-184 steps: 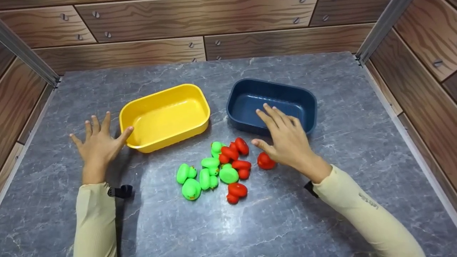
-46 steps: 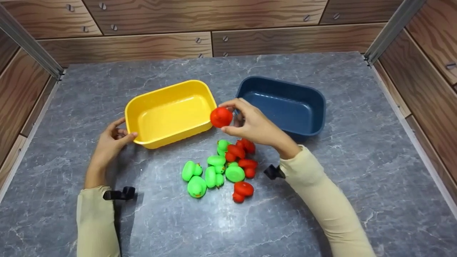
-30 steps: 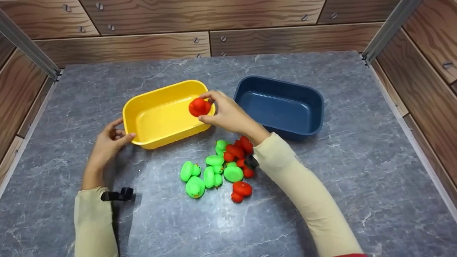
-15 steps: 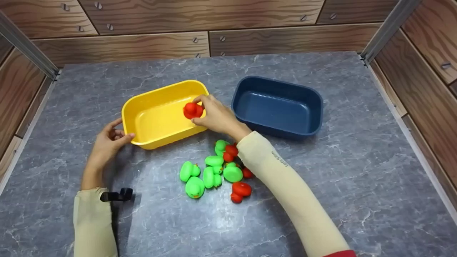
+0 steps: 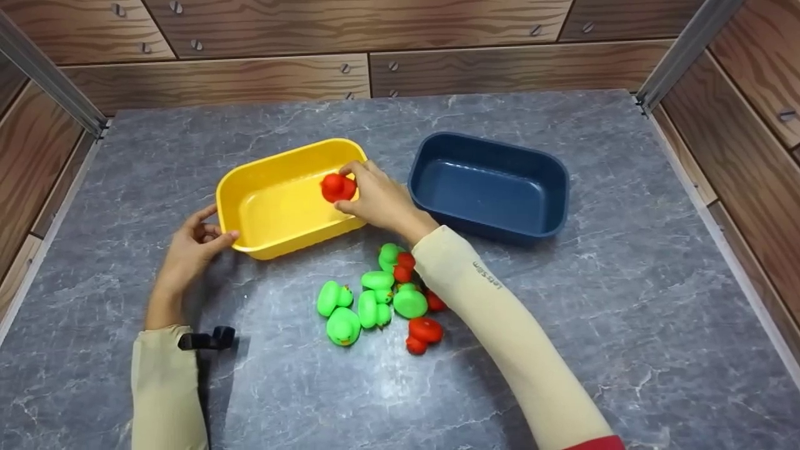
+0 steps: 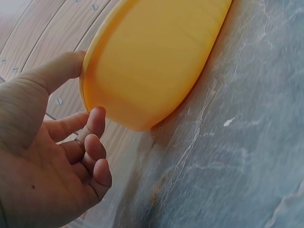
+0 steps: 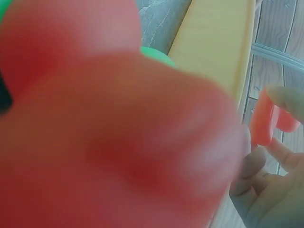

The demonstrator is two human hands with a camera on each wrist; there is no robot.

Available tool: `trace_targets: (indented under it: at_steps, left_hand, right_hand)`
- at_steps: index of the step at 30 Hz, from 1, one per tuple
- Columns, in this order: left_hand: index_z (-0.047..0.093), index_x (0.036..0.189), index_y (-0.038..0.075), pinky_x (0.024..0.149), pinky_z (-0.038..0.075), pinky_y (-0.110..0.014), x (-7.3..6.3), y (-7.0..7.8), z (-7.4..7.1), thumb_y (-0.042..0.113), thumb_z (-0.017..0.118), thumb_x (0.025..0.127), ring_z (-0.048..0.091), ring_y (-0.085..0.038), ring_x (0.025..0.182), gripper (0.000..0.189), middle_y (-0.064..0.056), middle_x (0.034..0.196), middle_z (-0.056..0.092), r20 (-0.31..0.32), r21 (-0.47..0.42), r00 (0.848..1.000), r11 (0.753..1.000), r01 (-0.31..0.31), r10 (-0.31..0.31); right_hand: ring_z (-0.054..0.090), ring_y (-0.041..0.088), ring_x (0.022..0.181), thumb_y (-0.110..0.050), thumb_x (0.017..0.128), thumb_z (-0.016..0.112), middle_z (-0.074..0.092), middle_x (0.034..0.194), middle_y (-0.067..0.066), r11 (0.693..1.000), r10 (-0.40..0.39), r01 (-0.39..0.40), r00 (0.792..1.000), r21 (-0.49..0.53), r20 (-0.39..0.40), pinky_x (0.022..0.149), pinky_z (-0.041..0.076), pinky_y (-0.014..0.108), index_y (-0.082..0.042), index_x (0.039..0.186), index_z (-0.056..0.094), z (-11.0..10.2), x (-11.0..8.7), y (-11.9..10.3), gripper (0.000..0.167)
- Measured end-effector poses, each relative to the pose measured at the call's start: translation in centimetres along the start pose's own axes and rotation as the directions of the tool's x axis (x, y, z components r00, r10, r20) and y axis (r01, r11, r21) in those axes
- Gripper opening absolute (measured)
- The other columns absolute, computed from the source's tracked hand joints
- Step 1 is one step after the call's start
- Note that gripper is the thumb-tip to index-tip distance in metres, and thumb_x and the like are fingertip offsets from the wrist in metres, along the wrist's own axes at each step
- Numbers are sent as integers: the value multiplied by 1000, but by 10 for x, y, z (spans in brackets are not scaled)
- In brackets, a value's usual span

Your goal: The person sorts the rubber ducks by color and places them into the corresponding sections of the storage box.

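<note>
My right hand [image 5: 382, 199] pinches a red rubber duck [image 5: 335, 187] between thumb and fingers, above the right part of the yellow tub [image 5: 269, 215]. The right wrist view shows this duck [image 7: 264, 118] at the fingertips, beyond the tub's rim. At the tub's left end, my left hand [image 5: 189, 255] holds the rim between thumb and forefinger, its other fingers curled, as the left wrist view shows. Several green rubber ducks [image 5: 343, 326] and red ones [image 5: 425, 330] lie in front of the tubs. My right sleeve hides part of the red group.
A dark blue tub [image 5: 484, 190] stands to the right of the yellow one on the grey marbled table [image 5: 300, 400]. Wood-patterned panels [image 5: 462, 72] enclose the back and sides. Large blurred red ducks [image 7: 118, 152] fill much of the right wrist view.
Both hands were spread and held no duck at first. My right hand took the red duck from right of the pile and carried it left over the yellow tub; my left hand gripped the rim.
</note>
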State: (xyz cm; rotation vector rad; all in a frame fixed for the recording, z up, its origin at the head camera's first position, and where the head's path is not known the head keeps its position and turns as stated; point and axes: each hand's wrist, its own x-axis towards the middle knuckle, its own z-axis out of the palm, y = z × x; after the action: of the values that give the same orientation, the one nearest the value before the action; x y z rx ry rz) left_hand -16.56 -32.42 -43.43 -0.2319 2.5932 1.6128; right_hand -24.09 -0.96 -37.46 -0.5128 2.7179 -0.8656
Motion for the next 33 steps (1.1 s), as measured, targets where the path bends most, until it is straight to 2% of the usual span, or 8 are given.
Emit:
trace_targets:
  at_steps: [9, 18, 27, 33]
  left_hand:
    - [27, 152, 8, 69, 41, -14, 2, 1, 2, 33, 67, 90, 47, -5, 84, 77, 9, 97, 51, 7, 37, 1000, 999, 9, -10]
    - [27, 152, 8, 70, 41, -14, 0, 1, 0, 34, 67, 91, 47, -4, 85, 78, 7, 99, 50, 3, 47, 1000, 999, 14, -14]
    - [27, 152, 9, 69, 41, -13, 0, -1, -1, 34, 67, 90, 47, -5, 85, 78, 8, 98, 50, -5, 40, 1000, 999, 26, -26]
    - [27, 152, 8, 69, 41, -13, 0, 0, -1, 33, 67, 90, 47, -5, 85, 78, 9, 98, 50, -1, 31, 1000, 999, 19, -19]
  right_hand:
    - [59, 22, 104, -42, 89, 67, 52, 130, 6, 997, -41, 42, 999, -59, 10, 81, 50, 39, -22, 140, 43, -14, -21, 5, 60]
    - [59, 23, 98, -39, 87, 70, 54, 125, 5, 993, -117, 116, 993, 14, 11, 77, 49, 36, -20, 138, 46, -32, -50, 9, 59]
    - [59, 15, 78, -47, 85, 70, 56, 127, 2, 984, -179, 179, 983, -15, 41, 67, 49, 31, -22, 140, 45, -45, -79, 23, 65]
    - [58, 12, 74, -45, 84, 72, 58, 120, 3, 978, -202, 205, 978, -50, 59, 64, 48, 29, -25, 140, 44, -46, -100, 39, 66]
